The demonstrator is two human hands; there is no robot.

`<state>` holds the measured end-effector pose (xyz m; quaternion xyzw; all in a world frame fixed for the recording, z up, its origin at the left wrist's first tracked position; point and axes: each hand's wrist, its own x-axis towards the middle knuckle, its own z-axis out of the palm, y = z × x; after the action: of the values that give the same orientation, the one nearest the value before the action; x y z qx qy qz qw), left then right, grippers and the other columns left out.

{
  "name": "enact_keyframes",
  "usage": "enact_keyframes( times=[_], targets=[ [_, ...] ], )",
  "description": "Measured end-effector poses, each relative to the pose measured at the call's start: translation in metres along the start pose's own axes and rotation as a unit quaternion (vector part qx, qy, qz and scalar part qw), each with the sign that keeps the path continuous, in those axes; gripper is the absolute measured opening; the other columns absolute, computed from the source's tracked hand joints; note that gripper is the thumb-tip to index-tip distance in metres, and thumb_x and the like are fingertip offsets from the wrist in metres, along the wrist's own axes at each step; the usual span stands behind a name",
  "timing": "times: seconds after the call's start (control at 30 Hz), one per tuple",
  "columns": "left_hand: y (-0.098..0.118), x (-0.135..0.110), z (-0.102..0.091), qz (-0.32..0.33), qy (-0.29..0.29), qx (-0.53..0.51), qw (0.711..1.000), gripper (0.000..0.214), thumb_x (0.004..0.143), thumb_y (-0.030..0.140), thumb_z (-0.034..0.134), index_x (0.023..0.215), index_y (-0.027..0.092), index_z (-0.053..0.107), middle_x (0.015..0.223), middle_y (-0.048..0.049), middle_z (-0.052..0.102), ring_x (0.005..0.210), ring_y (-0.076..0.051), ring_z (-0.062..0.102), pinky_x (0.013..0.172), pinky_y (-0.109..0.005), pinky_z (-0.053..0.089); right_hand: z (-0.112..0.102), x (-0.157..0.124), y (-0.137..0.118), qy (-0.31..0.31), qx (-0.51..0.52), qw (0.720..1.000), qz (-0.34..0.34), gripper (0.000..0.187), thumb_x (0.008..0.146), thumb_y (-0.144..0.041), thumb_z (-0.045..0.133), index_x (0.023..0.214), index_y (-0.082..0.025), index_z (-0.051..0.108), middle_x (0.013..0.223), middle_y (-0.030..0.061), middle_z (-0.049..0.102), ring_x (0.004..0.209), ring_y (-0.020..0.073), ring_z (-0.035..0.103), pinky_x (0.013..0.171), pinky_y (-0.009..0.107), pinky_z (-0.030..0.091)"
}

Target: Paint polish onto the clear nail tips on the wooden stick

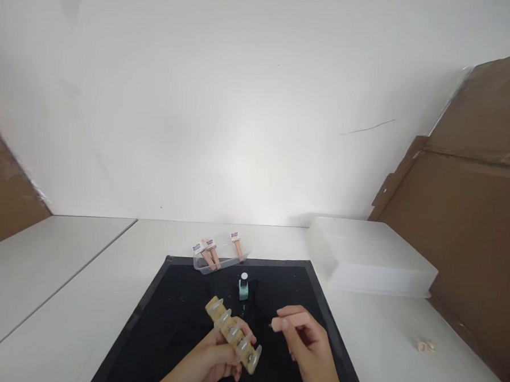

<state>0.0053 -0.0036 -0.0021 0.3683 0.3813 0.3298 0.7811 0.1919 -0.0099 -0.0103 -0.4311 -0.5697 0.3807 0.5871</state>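
My left hand (223, 354) is closed around a tan strip (234, 333) that carries several clear false nail tips in a row. It is held tilted above the black mat. In my right hand (309, 345) is a pink pen-like tool (291, 322), pinched between thumb and fingers. Its short dark tip points left toward the strip, and a gap separates the two. Just beyond the hands a teal nail polish bottle (243, 290) with a white-topped cap stands upright on the mat.
A clear tray (223, 262) at the back edge of the black mat (167, 312) holds several pink-handled pieces with white labels. An upturned white plastic bin (382, 277) stands at right, near small beige rings (425, 345). Cardboard panels (471, 225) flank the white table.
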Motion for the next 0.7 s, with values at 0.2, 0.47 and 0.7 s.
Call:
enact_keyframes(
  times=[0.2,0.47,0.7],
  targets=[
    [-0.0044,0.0035,-0.0054,-0.012,0.02,-0.028,0.999,0.034,0.063,0.024,0.061,0.095,0.015,0.055,0.091,-0.0051,0.063,0.058,-0.01,0.051,0.056,-0.025,0.035,-0.0001,0.0029,-0.0033,0.057,-0.007,0.998,0.027,0.024,0.078,-0.041,0.061,0.084,-0.021,0.072,0.093,0.0099,0.067,0.042,0.0093,0.045,0.037,0.023,0.038],
    [-0.0051,0.0037,-0.0018,-0.019,0.015,-0.033,0.999,0.058,0.063,0.046,0.062,0.109,0.014,0.047,0.079,-0.0053,0.065,0.058,-0.013,0.053,0.056,-0.025,0.034,-0.0014,-0.0005,-0.0003,-0.031,0.082,0.995,0.05,0.03,0.081,-0.046,0.057,0.086,-0.02,0.072,0.056,0.0004,0.056,0.039,0.0078,0.035,0.041,0.023,0.035],
    [-0.0042,0.0028,-0.0003,-0.055,-0.006,0.008,0.998,0.06,0.061,0.054,0.059,0.103,0.013,0.05,0.072,-0.0053,0.064,0.063,-0.014,0.053,0.054,-0.024,0.029,-0.0013,-0.0005,0.0025,-0.056,0.142,0.982,0.114,0.035,0.08,-0.049,0.057,0.084,-0.015,0.067,0.045,-0.0074,0.035,0.04,0.0069,0.03,0.04,0.02,0.025]
  ],
)
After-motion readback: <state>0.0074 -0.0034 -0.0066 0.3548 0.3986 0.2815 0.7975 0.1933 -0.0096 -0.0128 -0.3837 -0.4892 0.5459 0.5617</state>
